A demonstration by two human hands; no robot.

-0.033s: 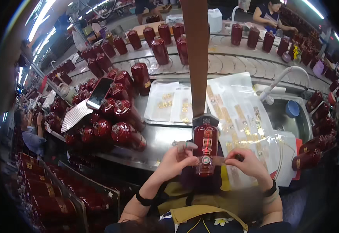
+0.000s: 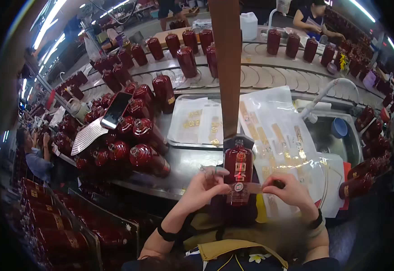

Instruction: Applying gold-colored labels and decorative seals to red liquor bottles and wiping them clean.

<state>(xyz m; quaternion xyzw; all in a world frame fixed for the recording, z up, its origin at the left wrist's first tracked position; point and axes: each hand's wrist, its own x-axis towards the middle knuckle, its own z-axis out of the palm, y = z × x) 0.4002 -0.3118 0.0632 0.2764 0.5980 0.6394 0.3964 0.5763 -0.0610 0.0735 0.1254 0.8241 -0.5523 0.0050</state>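
Two hands meet at one dark red bottle (image 2: 238, 174), which stands upright close to my chest, at the near edge of the metal table (image 2: 192, 165). My left hand (image 2: 204, 186) is curled against the bottle's left side with the fingers bent, so the bottle cannot slide or turn. My right hand (image 2: 291, 192) is pinched shut on the end of a thin strip (image 2: 256, 187), and the strip lies flat across the bottle's lower front. I think it is held tight like that so it goes on straight.

Behind the bottle, a brown post (image 2: 227, 67) rises straight up. Right of the bottle lie clear sheets with gold stickers (image 2: 276, 135), close enough to grab. Behind and left of the bottle is a tray of more sheets (image 2: 197, 122). Farther left of the bottle, many red bottles (image 2: 138, 135) lie and stand in a crowd, and a phone (image 2: 115, 109) rests on top of them. Far behind the bottle, more red ones ride a curved belt (image 2: 269, 77).
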